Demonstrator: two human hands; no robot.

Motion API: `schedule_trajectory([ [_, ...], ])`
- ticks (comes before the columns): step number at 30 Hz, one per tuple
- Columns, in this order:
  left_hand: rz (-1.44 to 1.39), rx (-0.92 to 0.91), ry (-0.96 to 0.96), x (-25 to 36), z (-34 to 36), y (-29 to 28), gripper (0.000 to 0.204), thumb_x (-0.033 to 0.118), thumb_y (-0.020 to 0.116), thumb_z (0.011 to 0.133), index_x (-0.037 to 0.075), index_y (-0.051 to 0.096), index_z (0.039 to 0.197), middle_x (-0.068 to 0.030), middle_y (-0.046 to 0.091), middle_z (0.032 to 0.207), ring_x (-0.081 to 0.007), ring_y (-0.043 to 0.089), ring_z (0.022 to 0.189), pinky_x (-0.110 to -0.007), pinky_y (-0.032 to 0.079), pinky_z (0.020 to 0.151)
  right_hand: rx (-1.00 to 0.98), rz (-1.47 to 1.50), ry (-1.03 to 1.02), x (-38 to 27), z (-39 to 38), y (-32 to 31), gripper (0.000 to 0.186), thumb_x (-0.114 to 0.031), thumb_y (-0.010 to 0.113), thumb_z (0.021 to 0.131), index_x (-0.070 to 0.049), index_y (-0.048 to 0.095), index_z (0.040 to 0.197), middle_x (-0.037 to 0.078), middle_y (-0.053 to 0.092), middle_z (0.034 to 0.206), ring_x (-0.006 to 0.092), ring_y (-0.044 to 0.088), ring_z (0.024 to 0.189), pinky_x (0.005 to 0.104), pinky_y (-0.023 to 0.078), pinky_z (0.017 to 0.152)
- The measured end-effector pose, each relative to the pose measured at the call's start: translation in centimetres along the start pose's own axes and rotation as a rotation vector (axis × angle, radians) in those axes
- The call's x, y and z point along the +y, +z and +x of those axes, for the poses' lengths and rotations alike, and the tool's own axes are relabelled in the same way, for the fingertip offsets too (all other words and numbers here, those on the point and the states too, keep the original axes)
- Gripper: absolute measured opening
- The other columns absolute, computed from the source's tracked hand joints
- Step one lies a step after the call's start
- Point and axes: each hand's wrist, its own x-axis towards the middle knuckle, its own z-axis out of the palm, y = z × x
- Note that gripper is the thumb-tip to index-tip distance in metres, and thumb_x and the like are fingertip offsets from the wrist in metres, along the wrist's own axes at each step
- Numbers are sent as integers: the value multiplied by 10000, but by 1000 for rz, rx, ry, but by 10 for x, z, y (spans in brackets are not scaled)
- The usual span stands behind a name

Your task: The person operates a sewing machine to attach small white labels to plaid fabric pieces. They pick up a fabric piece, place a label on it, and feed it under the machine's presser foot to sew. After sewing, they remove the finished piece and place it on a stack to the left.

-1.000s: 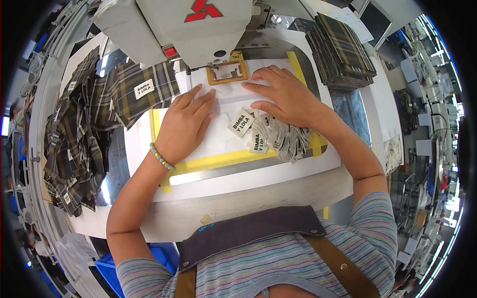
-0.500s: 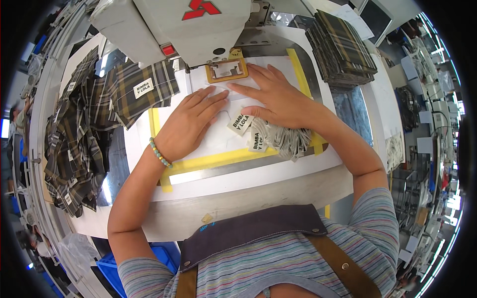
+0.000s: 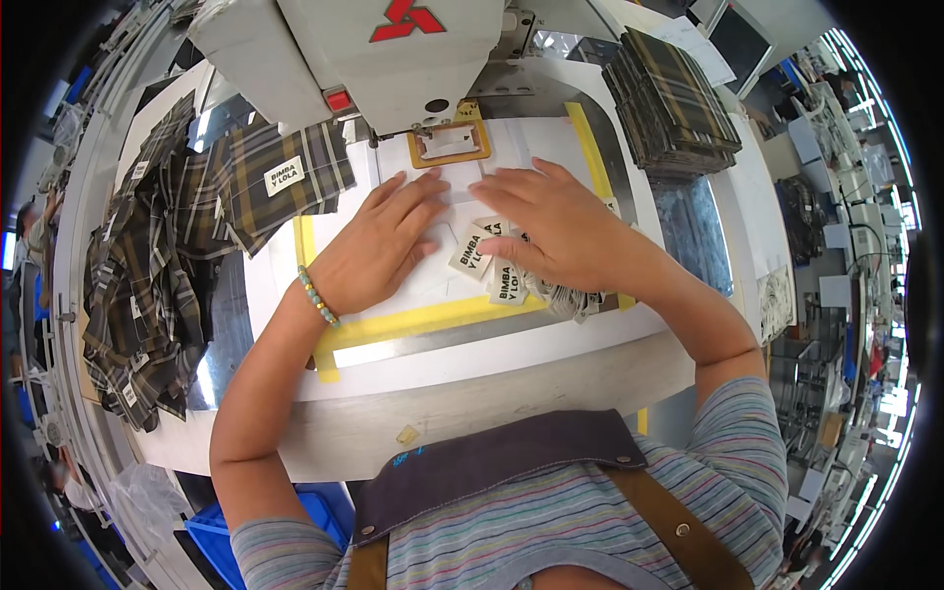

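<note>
Head view shows me small white labels [image 3: 489, 264] with dark print, fanned on the worktop [image 3: 472, 354] beneath my flat, unclenched right hand [image 3: 556, 231], my left hand [image 3: 379, 246] spread just beside.

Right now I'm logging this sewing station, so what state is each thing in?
left hand: flat, palm down on the white piece
right hand: flat, fingers over the loose labels
woven labels: loose, fanned under the right hand
plaid pieces: neatly stacked
labelled plaid piece: lying flat, label up
</note>
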Motion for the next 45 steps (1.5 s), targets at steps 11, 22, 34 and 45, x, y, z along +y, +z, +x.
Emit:
schedule_trajectory([
  [11,72,77,-37,-5,-4,0,537,157,683,999,9,498,1481,-198,517,1599,-404,438,1524,-539,307,1307,271,-117,-208,22,9,30,586,-447,621,1069,51,653,1377,233,605,1507,351,539,1418,526,408,1167],
  [22,201,61,-176,16,1,7,667,346,667,1036,14,464,1578,-199,461,1655,-448,366,1563,-574,267,1302,242,-69,-63,-4,13,32,670,-482,614,1068,86,600,1423,280,554,1533,399,482,1458,523,358,1184],
  [34,195,58,-167,4,15,18,808,445,656,1009,17,379,1637,-191,383,1713,-453,334,1577,-635,209,1295,374,-119,-91,-4,16,46,702,-549,548,1087,92,656,1352,282,616,1447,388,529,1400,517,410,1105],
  [45,157,24,-226,9,16,13,810,495,543,1061,36,313,1688,-179,347,1745,-406,286,1620,-562,147,1332,478,-26,239,21,-35,-65,406,-344,683,1038,-27,738,1287,162,748,1288,345,693,1178,446,554,979],
])
